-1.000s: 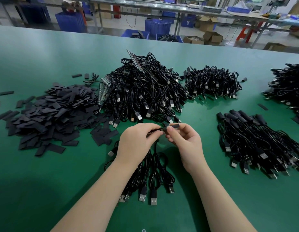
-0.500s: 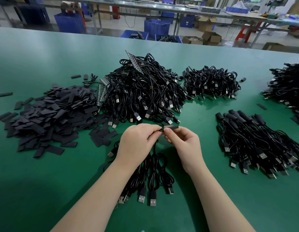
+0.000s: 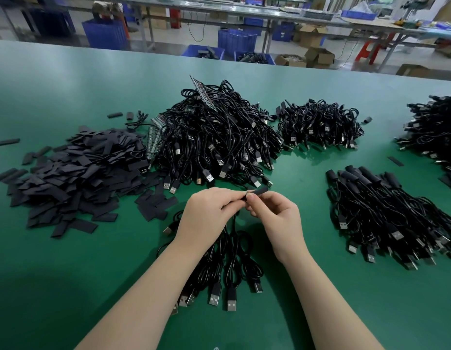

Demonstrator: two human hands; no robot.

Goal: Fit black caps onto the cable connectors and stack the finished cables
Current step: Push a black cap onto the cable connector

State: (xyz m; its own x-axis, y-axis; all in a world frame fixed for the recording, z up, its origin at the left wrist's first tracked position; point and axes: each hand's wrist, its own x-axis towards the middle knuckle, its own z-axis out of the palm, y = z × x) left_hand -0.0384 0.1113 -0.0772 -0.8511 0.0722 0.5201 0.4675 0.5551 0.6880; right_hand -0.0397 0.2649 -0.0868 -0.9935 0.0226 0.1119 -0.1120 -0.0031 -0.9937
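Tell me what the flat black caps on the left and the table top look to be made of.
Caps pile: thin matte black sleeves, probably soft plastic or rubbery tubing; they lie flattened and dull, without glare. Table: smooth green mat, likely rubber or vinyl, with a soft, low sheen. Neither is certain from looks alone.

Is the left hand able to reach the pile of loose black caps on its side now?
Probably not at once: the left hand is busy pinching the cable. The pile of caps lies open on the table's left, nothing blocking it.
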